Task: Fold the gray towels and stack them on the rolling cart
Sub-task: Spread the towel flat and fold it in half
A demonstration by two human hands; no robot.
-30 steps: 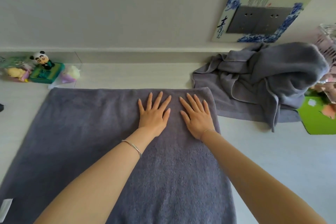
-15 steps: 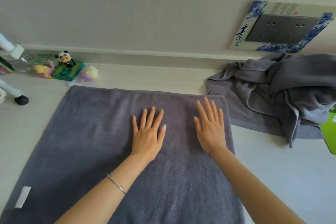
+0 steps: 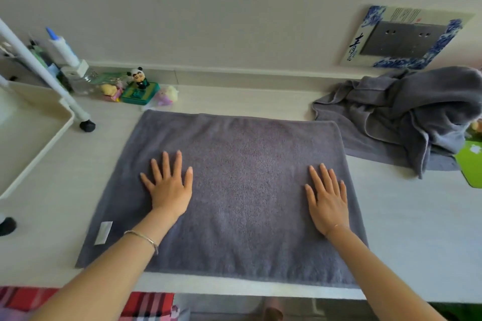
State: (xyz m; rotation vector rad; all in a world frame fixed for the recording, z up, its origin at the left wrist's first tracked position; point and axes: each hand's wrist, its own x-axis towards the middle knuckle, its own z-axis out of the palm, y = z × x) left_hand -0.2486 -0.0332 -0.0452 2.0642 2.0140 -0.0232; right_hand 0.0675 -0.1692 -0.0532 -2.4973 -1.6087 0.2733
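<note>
A gray towel lies flat on the white table, folded over with a white label near its left front corner. My left hand presses flat on its left part, fingers spread. My right hand presses flat near its right edge, fingers straight. A heap of crumpled gray towels sits at the back right of the table. The white rolling cart stands at the left, its tray and a post with a black foot in view.
Small toy figures and a green box stand at the back left by the wall. A green item lies at the right edge. A framed socket plate hangs on the wall. The table's front edge runs below the towel.
Both hands have slid toward me and apart across the towel, the left going left, the right staying by the right edge. The view has shifted, bringing the cart into sight.
</note>
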